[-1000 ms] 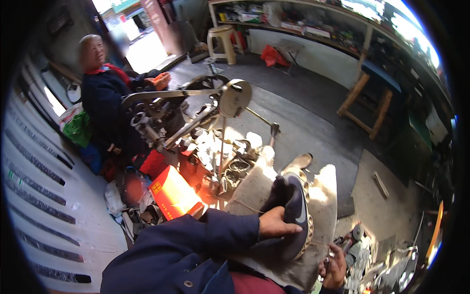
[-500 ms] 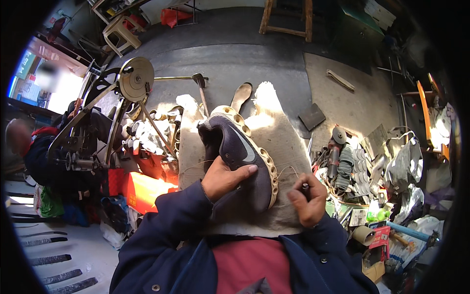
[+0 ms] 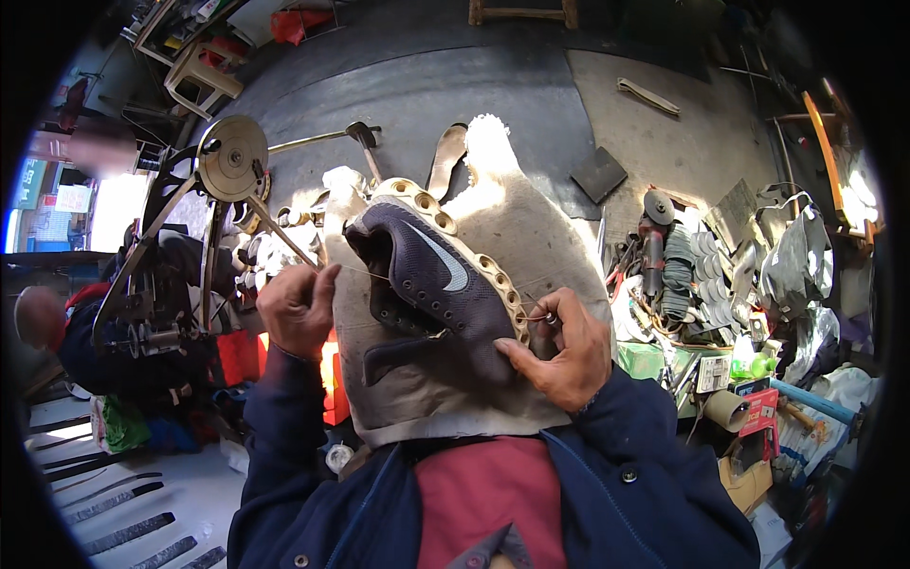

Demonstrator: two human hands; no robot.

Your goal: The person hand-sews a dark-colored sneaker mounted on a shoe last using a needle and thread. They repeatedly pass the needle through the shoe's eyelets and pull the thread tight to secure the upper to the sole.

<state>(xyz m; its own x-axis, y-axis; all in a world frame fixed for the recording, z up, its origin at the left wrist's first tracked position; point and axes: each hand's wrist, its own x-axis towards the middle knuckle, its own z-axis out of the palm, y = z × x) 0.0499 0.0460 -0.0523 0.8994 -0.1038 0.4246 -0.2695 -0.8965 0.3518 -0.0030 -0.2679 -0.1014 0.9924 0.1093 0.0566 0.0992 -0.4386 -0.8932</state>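
A dark sports shoe [image 3: 479, 318] with a pale swoosh and a cream sole [image 3: 495, 277] full of round holes lies on its side across my lap, on a worn grey-beige cloth [image 3: 545, 228]. My left hand [image 3: 296, 308], left of the shoe's opening, is closed on a thread [image 3: 358, 272] that runs tight into the shoe. At the sole's edge near the toe, my right hand [image 3: 569, 356] pinches a small awl-like tool [image 3: 551, 320], mostly hidden by the fingers. Its thumb presses against the upper. A loose bit of thread shows beside these fingertips.
A hand-cranked machine with a round wheel [image 3: 232, 156] stands at the left, beside a person in dark clothes. Beyond the cloth lies an insole [image 3: 446, 156]. At the right are an angle grinder [image 3: 654, 242], tools, boxes and a paper roll [image 3: 725, 410].
My left hand has let go of the shoe and moved left, drawing the thread tight. The right hand has come in to the sole's edge. The shoe has shifted slightly left.
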